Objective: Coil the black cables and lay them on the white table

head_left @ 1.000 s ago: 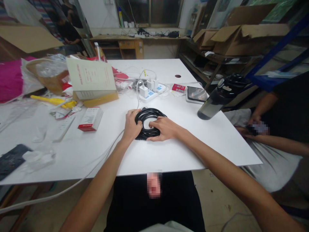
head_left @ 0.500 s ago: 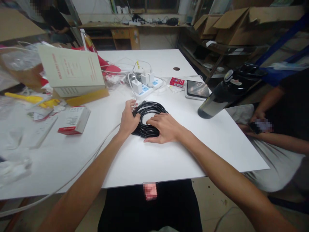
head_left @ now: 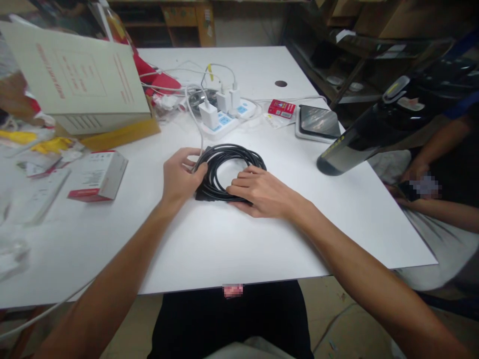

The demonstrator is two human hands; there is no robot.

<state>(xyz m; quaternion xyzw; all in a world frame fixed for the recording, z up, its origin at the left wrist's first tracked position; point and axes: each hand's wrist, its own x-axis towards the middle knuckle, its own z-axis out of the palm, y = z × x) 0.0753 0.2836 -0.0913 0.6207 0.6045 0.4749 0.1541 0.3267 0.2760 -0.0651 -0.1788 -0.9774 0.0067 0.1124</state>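
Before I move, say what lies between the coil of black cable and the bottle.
In the head view, bare white tabletop shows between the black coil and the bottle; the right hand grips the coil's near right edge.

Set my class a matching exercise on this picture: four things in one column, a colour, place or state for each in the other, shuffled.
1. Black cable
2. Power strip
3. Bottle
4. Carton nearest the left hand

A. White and red
B. Right of the right hand
C. Wound in loops
D. White and blue

Pairs: 1-C, 2-D, 3-B, 4-A
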